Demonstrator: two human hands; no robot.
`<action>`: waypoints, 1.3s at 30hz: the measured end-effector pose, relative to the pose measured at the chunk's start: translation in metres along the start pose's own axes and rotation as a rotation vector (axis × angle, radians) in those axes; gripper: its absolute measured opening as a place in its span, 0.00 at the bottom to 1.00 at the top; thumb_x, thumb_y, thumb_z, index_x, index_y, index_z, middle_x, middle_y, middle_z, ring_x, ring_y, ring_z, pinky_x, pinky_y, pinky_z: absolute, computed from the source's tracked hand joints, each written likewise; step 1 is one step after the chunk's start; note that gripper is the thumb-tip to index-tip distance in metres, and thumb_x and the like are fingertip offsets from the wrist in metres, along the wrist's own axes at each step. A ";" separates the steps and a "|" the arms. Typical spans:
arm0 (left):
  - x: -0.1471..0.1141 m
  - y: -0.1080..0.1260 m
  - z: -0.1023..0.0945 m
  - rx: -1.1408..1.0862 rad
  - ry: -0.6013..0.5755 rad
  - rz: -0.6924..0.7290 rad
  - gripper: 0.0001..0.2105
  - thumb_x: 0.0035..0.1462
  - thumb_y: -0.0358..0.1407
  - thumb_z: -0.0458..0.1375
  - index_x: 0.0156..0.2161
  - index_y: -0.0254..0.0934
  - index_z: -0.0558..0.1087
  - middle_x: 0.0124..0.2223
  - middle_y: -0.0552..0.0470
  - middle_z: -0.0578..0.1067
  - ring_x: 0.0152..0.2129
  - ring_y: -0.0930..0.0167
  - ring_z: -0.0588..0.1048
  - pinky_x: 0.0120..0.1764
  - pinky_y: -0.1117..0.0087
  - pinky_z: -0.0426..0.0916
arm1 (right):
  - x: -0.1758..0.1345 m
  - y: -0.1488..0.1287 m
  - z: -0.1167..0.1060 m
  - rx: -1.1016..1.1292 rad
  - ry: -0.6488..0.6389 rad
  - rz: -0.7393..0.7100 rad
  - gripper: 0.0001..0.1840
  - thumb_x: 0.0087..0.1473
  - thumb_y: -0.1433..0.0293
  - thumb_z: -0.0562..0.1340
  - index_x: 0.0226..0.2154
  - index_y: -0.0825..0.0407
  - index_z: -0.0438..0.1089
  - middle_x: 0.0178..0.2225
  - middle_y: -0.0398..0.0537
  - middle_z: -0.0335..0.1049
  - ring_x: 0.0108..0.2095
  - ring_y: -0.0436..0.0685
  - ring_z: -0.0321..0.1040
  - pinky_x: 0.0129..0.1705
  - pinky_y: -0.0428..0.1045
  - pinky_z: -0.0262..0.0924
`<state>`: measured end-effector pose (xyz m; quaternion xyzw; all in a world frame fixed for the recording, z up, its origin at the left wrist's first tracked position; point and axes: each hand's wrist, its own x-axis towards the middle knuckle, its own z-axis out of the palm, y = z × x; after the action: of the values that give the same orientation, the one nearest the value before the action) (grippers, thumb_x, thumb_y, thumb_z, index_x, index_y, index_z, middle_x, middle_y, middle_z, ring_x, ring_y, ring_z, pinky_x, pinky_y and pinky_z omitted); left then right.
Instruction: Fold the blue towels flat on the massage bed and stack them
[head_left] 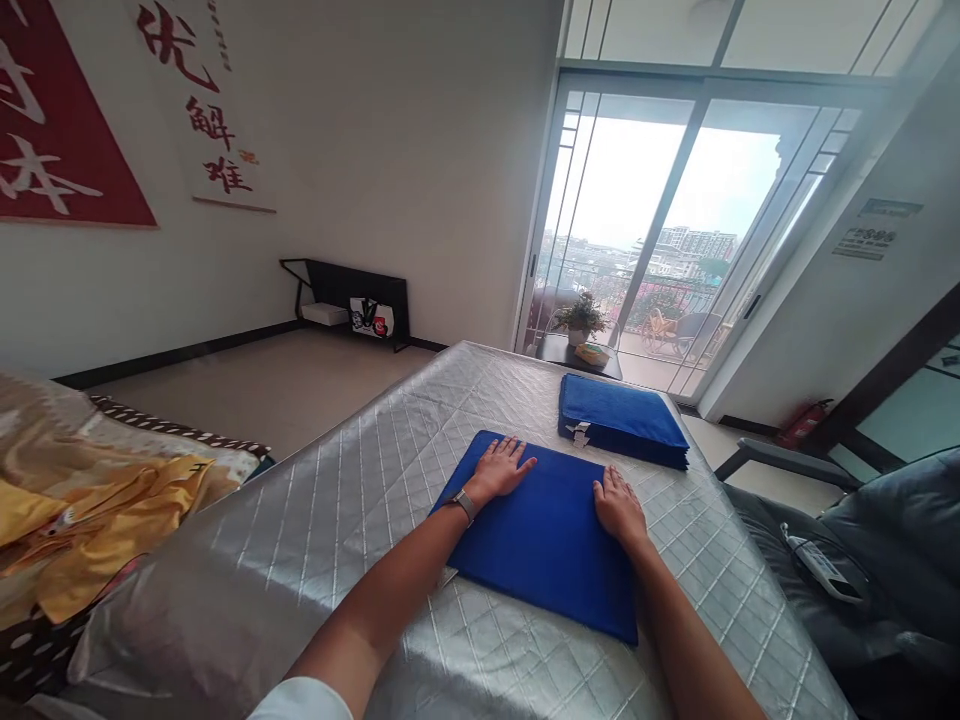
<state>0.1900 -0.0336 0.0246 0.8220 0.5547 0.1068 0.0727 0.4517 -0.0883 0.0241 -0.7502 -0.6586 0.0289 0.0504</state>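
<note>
A flat blue fabric panel, roughly square, lies on the silver quilted cover in front of me. My left hand rests palm down near its far left corner, fingers stretched out. On the far right edge of the same panel lies my right hand, also flat with its fingers extended. Just beyond it sits a stack of folded blue fabric pieces, with a white tag at its near left side.
Yellow clothing lies at the left. A dark armchair with a white power strip on it stands at the right. A potted plant is on a small table by the glass door. A black shelf stands against the wall.
</note>
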 end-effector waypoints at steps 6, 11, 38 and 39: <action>-0.018 -0.036 -0.010 0.026 0.033 -0.079 0.37 0.69 0.56 0.32 0.70 0.32 0.55 0.72 0.42 0.53 0.70 0.62 0.49 0.69 0.58 0.41 | 0.003 0.003 0.003 -0.029 0.005 -0.009 0.36 0.68 0.61 0.39 0.70 0.66 0.46 0.72 0.60 0.42 0.72 0.57 0.40 0.70 0.53 0.34; -0.019 -0.037 -0.009 -0.022 0.052 -0.087 0.39 0.67 0.58 0.32 0.71 0.31 0.54 0.73 0.41 0.52 0.70 0.61 0.48 0.70 0.57 0.41 | 0.006 0.005 0.006 -0.049 0.013 -0.022 0.37 0.68 0.61 0.39 0.70 0.69 0.47 0.72 0.62 0.43 0.71 0.59 0.40 0.70 0.54 0.36; -0.015 -0.038 -0.006 -0.040 0.035 -0.093 0.40 0.67 0.58 0.33 0.71 0.30 0.53 0.73 0.42 0.51 0.70 0.59 0.47 0.70 0.57 0.40 | -0.023 -0.002 0.012 -0.062 -0.018 -0.038 0.39 0.67 0.59 0.37 0.70 0.68 0.44 0.73 0.62 0.40 0.72 0.60 0.35 0.71 0.56 0.34; -0.015 -0.038 -0.006 -0.039 0.036 -0.093 0.40 0.67 0.58 0.33 0.71 0.30 0.53 0.73 0.42 0.51 0.70 0.59 0.47 0.70 0.57 0.40 | -0.023 -0.002 0.010 -0.060 -0.024 -0.036 0.39 0.68 0.59 0.37 0.70 0.68 0.44 0.73 0.61 0.39 0.72 0.60 0.35 0.71 0.56 0.34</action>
<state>0.1492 -0.0339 0.0202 0.7916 0.5915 0.1289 0.0836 0.4452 -0.1101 0.0139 -0.7390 -0.6732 0.0172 0.0207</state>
